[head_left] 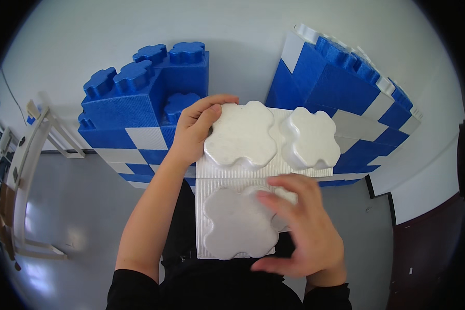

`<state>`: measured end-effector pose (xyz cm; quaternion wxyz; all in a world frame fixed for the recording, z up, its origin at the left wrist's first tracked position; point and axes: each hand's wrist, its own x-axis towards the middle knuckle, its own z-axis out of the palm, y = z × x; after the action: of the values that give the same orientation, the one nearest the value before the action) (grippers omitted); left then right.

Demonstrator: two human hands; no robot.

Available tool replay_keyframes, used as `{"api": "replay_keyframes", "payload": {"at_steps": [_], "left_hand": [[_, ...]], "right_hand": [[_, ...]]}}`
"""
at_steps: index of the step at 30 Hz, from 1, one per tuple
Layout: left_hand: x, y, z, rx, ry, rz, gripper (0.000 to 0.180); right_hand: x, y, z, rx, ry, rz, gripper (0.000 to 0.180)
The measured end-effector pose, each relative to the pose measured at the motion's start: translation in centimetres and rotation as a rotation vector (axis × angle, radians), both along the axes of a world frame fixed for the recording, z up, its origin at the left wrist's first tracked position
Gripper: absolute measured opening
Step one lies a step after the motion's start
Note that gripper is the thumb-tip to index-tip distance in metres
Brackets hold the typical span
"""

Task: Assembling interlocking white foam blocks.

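Half of the lower white toy brick (pixel 240 222) is hard for me to see, because the right hand (pixel 315 232) is in front of it. One of its knobs only peeks out past the fingers, and I can't see where its right end stops. It sits just below the upper white toy brick (pixel 278 139), with a thin line between them; I can't tell if they are stuck together.

The right hand is blurry. It makes a big C shape, with the thumb low and far from the fingers, all pointing left. I can't tell if it touches anything.

The left hand (pixel 192 134) holds the upper white toy brick at its top left corner. The thumb lies along the side of the left knob and the fingers go over behind it, so I can't see where they end. The left arm comes up from below in a long slant.

Past the upper white toy brick, to its left, is a blue and white brick stack (pixel 120 111). To its right is another blue and white stack (pixel 341 85), partly hidden by that brick. Far left of it, a white-framed table (pixel 19 175) gets cut off by the dark rim.
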<state>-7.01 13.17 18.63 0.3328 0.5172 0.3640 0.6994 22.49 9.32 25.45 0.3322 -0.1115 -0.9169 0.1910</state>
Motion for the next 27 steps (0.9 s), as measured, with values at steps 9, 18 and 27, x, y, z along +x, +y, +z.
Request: {"api": "replay_keyframes", "payload": {"at_steps": [9, 18, 27], "left_hand": [[0.2, 0.5, -0.1, 0.005, -0.002, -0.016, 0.030], [-0.1, 0.7, -0.7, -0.019, 0.057, 0.034, 0.031], [0.2, 0.9, -0.4, -0.022, 0.144, 0.062, 0.032]], "right_hand": [[-5.4, -0.7, 1.0, 0.276, -0.702, 0.127, 0.115], [-4.1, -1.9, 7.1, 0.241, -0.745, 0.113, 0.109], [4.9, -2.1, 10.5, 0.160, -0.626, -0.069, 0.117]]}}
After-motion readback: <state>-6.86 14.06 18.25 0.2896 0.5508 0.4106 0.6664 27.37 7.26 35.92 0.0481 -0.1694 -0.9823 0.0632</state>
